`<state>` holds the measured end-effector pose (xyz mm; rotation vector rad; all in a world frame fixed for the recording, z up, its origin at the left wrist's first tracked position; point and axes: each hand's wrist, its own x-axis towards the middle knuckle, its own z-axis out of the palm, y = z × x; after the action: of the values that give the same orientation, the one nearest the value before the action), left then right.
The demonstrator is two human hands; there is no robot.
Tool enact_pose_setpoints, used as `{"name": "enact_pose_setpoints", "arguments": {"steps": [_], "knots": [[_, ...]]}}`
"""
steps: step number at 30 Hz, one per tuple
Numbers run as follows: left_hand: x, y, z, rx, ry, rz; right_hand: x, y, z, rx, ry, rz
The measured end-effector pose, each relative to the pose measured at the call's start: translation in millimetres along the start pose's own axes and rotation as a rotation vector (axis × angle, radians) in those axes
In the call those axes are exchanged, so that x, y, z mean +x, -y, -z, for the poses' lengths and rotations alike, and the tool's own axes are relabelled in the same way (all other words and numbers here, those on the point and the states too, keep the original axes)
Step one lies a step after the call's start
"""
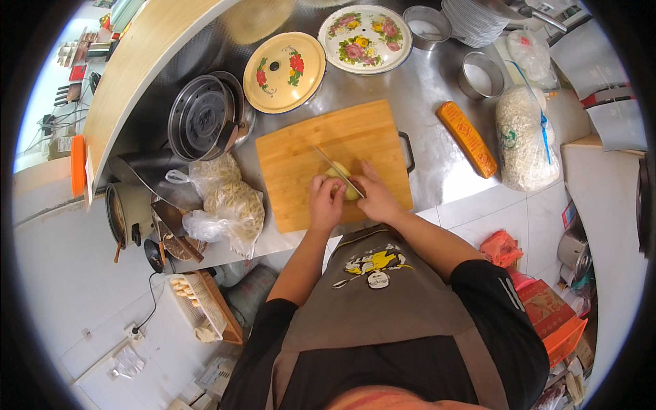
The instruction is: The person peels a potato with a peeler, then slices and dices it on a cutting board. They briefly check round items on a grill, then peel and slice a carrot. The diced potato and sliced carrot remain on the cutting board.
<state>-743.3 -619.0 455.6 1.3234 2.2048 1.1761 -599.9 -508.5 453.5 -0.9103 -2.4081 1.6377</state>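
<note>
A bamboo cutting board [302,136] with a dark side handle lies tilted on the steel counter in front of me. On its near half rests a pale yellow vegetable [351,193] that looks like a peeled potato. My left hand [327,201] holds it from the left, fingers curled. A kitchen knife [333,164] is gripped in my right hand [376,193], its blade lying across the potato and pointing away to the upper left. How deep the edge sits in the potato cannot be told.
Left of the board are bagged noodles [230,200], a cleaver [177,230] and a steamer pan [201,118]. Behind it stand a yellow enamel lid [284,72] and a floral lid [365,40]. An orange packet [466,138] and a stuffed plastic bag [528,138] lie right.
</note>
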Motion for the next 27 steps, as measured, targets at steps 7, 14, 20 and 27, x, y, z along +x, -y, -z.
{"name": "enact_pose_setpoints", "arguments": {"steps": [7,14,20,27], "knots": [[-1,3,-1,-0.008,0.002,0.028,-1,23,4,-0.203,0.023,-0.083],[-1,3,-2,-0.068,-0.010,0.046,-43,41,31,-0.382,0.094,-0.164],[-1,0,2,-0.099,0.003,0.069,-73,57,51,-0.434,0.043,-0.045],[1,-2,2,-0.061,0.038,0.069,-100,88,69,-0.480,0.111,-0.128]]}}
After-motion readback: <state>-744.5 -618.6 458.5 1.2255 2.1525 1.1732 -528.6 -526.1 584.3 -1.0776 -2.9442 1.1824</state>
